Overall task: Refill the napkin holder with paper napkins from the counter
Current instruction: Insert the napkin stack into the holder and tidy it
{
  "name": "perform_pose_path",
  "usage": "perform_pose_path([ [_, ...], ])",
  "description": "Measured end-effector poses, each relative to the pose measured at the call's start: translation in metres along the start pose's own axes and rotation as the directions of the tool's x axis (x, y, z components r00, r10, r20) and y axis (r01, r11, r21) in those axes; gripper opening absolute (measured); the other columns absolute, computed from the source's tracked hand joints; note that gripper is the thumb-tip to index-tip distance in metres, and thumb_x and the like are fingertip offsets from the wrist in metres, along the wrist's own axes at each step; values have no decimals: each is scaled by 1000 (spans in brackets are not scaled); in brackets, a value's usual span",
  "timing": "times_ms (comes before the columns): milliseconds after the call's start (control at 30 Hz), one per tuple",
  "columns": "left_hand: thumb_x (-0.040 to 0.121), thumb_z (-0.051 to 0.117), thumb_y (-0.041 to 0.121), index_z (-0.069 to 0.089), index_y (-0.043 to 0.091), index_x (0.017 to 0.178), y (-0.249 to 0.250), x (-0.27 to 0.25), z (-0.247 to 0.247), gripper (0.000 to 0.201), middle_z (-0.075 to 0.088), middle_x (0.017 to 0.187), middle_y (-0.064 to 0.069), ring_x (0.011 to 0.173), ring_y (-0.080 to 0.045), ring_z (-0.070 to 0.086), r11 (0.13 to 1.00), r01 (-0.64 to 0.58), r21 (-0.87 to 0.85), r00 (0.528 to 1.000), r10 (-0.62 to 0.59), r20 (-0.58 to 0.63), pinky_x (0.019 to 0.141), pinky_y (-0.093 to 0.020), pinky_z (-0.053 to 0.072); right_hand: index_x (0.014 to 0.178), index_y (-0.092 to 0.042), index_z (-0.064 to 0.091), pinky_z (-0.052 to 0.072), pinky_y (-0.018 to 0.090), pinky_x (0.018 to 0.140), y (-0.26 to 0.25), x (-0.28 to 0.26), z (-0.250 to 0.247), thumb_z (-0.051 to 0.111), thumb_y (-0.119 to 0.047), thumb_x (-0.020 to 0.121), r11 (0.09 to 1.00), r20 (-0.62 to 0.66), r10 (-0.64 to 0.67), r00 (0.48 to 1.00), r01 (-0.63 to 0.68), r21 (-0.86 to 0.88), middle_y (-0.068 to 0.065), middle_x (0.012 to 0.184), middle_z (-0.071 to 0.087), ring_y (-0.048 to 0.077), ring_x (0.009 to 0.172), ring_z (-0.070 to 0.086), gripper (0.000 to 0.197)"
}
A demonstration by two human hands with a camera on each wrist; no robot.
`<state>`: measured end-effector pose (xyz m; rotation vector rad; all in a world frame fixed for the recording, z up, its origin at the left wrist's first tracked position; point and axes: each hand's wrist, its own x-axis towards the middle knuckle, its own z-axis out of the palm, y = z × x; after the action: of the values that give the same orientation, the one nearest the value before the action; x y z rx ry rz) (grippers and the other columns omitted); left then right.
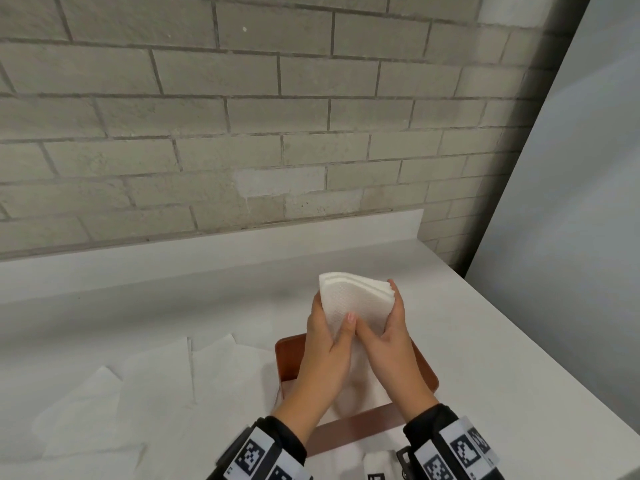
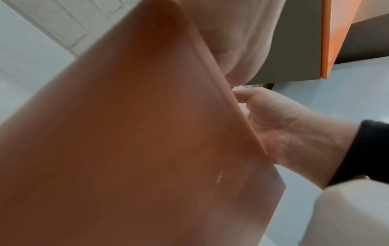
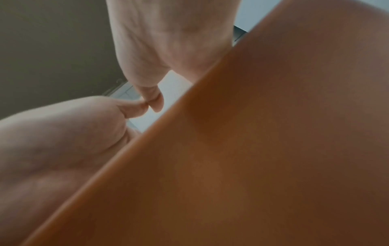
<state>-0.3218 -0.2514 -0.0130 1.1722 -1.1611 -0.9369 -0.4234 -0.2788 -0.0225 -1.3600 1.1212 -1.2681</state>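
In the head view both hands hold one stack of white paper napkins (image 1: pixel 349 292) upright above the brown napkin holder (image 1: pixel 288 358). My left hand (image 1: pixel 333 311) grips the stack's left edge, thumb across the front. On the other edge, my right hand (image 1: pixel 379 306) grips with its fingers up the side. The two thumbs meet low on the stack's front. White paper shows inside the holder beneath the hands. Each wrist view is mostly filled by a blurred brown wall of the holder (image 2: pixel 147 133) (image 3: pixel 273 149), with only palms and thumbs showing.
Several loose white napkins (image 1: pixel 156 386) lie spread over the white counter (image 1: pixel 502 358) left of the holder. A grey brick wall (image 1: pixel 242 133) stands behind, and the counter's right edge runs diagonally. An orange-edged cabinet (image 2: pixel 328 41) shows in the left wrist view.
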Motion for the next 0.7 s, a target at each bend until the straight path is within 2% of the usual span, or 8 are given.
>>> perform_pose_path([
  [133,90,52,40,32,37,133,4,0,-3,48,54,128,5,115,-5,57,996,-20,-82,999,17,-38,95,-22,49,149,-33,16,48,8,80,-8,1,-2,62,-12,90,998,-26,1,1000,1,70,-13,126,52,-13,102,58,77],
  [167,92,51,34,31,38,132,6,0,-4,45,55,128,6,113,-3,57,996,-22,-92,999,19,-27,92,-17,49,149,-32,14,49,10,84,-8,1,-1,64,-15,89,998,-25,0,1000,2,68,-11,128,53,-11,105,58,80],
  [267,93,50,29,33,42,130,10,1,-7,43,55,127,5,110,-2,59,996,-29,-88,1000,29,0,85,-11,49,148,-41,9,43,34,107,-9,-1,2,73,-39,79,1000,1,-7,1000,7,10,-1,147,41,10,130,46,94],
  [333,93,50,31,28,42,135,12,4,-10,49,52,130,5,112,-1,56,993,-25,-113,1000,23,-17,84,-6,47,149,-41,8,33,36,114,-12,-2,3,73,-48,76,999,1,-35,999,35,2,-7,154,28,9,140,32,98],
  [400,95,49,30,24,45,135,12,7,-13,50,48,135,4,115,0,52,994,-25,-102,1000,27,12,87,-4,44,150,-36,8,32,27,112,-14,0,4,69,-35,83,999,-1,-53,999,53,4,-12,151,27,2,139,29,91],
  [533,96,50,22,20,57,128,17,4,-7,56,44,139,1,120,-10,53,999,-32,-42,999,33,36,102,-30,47,150,-35,11,50,17,87,-18,2,7,58,-12,93,998,17,-65,998,65,-11,-13,118,56,1,104,62,77],
  [633,94,53,14,21,46,136,19,8,-10,61,45,132,11,107,10,55,987,-88,-136,990,71,-121,86,-9,48,149,-34,13,49,14,85,-28,7,2,57,-3,92,988,-37,-137,990,139,61,-9,113,56,-4,97,62,78],
  [700,94,53,16,20,40,139,18,10,-12,60,44,127,17,99,20,53,982,-72,-175,991,50,-126,78,-1,44,149,-33,13,49,18,87,-28,8,-3,61,-5,90,983,-47,-172,984,175,48,-2,110,56,1,97,61,82],
])
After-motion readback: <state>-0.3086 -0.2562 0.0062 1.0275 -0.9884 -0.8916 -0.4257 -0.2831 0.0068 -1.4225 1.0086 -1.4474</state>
